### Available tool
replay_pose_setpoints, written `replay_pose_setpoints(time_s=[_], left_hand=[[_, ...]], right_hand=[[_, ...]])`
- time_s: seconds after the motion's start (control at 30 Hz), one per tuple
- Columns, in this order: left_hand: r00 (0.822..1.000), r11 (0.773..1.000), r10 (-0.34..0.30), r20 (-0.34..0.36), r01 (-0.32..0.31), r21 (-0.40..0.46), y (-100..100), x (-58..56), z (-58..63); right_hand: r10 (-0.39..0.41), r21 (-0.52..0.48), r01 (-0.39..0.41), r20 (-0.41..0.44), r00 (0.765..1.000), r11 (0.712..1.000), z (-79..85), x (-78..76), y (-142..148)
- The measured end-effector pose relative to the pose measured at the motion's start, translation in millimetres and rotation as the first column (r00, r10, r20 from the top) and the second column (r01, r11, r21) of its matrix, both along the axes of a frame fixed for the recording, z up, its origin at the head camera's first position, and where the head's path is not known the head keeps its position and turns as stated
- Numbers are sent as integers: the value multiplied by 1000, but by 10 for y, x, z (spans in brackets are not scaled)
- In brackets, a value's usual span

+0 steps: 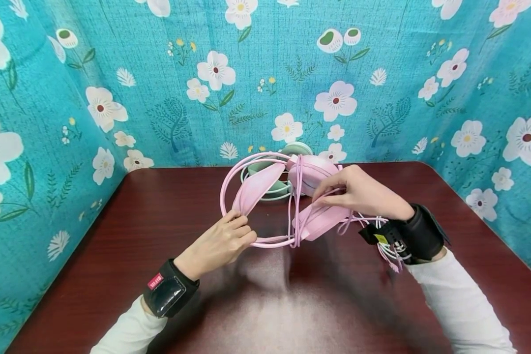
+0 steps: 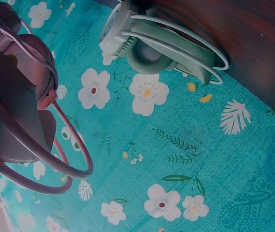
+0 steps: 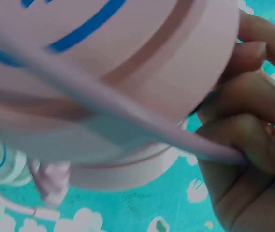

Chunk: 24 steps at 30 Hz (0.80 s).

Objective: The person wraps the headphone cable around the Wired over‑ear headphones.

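Pink headphones [image 1: 262,186] are held up over the table, ear cups to the right. My left hand [image 1: 221,243] grips their headband at its lower left side. A thin pink cable [image 1: 298,196] runs in loops around the headband beside the ear cups. Beside the cups, my right hand [image 1: 363,194] pinches this cable; in the right wrist view the cable [image 3: 127,113] passes in front of an ear cup [image 3: 176,58] with a blue ring and ends between thumb and finger. Green headphones [image 2: 176,50] lie behind, partly hidden in the head view.
A dark red-brown table [image 1: 168,196] lies beneath. A blue floral curtain [image 1: 265,118] closes off the back and both sides. White and pink cable ends [image 1: 391,255] hang below my right wrist.
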State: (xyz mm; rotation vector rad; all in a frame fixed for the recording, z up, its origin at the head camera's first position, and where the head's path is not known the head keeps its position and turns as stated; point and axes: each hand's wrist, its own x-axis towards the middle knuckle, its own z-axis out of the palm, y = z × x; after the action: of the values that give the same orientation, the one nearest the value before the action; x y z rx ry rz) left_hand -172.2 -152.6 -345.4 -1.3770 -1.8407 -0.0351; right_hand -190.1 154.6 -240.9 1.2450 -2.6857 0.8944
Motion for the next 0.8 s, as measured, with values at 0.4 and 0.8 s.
replay_pose_setpoints(time_s=[0.4,0.8], left_hand=[[1000,1000,-16,-5,16,-24,28,38,19],[999,999,-45,7,45,-27,25,34,-7]], right_hand=[[-74,-102,95,189,979,990,27,-246,260],[-97,-335,192,281,955,922,-107,-519,437]])
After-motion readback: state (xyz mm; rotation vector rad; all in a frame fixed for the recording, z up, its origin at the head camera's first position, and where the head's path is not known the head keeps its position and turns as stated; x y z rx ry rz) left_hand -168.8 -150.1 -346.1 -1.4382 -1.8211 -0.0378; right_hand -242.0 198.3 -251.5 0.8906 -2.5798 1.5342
